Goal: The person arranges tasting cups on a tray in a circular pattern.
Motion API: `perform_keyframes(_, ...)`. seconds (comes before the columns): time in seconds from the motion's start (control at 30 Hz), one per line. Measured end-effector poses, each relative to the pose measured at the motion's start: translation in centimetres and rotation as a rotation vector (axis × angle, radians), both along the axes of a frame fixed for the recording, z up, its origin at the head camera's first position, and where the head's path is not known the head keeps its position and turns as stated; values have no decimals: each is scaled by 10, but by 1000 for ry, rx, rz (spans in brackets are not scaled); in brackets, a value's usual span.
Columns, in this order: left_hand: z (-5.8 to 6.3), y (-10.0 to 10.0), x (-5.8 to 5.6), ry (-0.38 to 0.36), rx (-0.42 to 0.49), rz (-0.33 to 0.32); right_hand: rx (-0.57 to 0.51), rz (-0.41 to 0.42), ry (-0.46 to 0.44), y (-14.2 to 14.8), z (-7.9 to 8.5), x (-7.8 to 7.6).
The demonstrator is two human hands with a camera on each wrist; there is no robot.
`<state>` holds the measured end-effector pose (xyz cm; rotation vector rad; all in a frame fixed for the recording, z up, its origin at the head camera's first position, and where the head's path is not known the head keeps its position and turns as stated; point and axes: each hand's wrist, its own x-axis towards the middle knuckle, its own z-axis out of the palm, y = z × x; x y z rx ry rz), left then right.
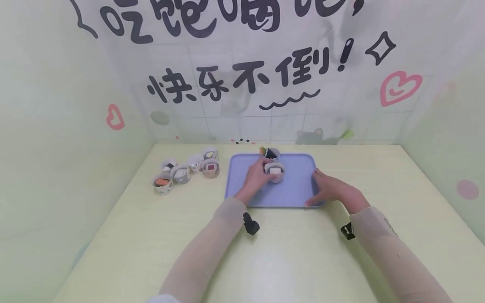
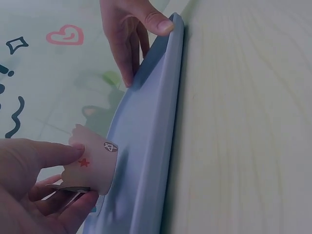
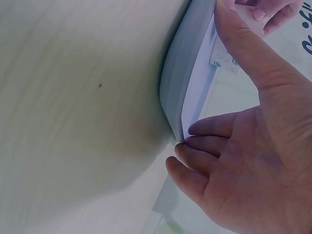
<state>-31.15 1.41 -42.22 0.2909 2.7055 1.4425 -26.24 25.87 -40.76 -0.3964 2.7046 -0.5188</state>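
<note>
My left hand (image 1: 258,176) pinches a small scallop-edged paper cup (image 1: 274,173) with a white block-shaped piece inside, over the blue tray (image 1: 293,189). In the left wrist view, thumb and fingers hold the pale printed cup (image 2: 100,165) from opposite sides, close over the tray floor. Just beyond it, a second cup (image 1: 273,154) with a black-wrapped piece and an orange and green bit overlaps the tray's far rim. My right hand (image 1: 330,188) grips the tray's right end, its thumb at the near corner and its fingers (image 3: 214,127) bent over the side rim.
Several more paper cups stand in a group to the left of the tray, among them one with an orange-topped piece (image 1: 162,184), one with a dark red square (image 1: 210,167) and a grey one (image 1: 181,174). A printed wall sheet (image 1: 242,122) rises behind the pale wood table (image 1: 265,261).
</note>
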Motion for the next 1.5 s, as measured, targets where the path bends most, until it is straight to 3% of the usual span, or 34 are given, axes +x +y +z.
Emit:
perform_keyframes(0.33,-8,16,1,-14,-30,10,-25,-9,-8,-2,-4,1)
perform_keyframes(0.5,-6,25,-1,-8,-35,12,-10,-2,6,-2,-1,0)
perform_keyframes(0.73,-7,35,-1,-25,24,90,-15,-17,-10,0,0,-1)
perform_keyframes(1.0,-8,31,-6,51,-164,107,-6,-14,-4,1,1,1)
perform_keyframes(1.3,-13,25,-19,25,-200,118,-11,-5,15,-1,0,1)
perform_keyframes(1.5,-4,21,-20,-11,-207,118,-19,-9,8,0,-1,0)
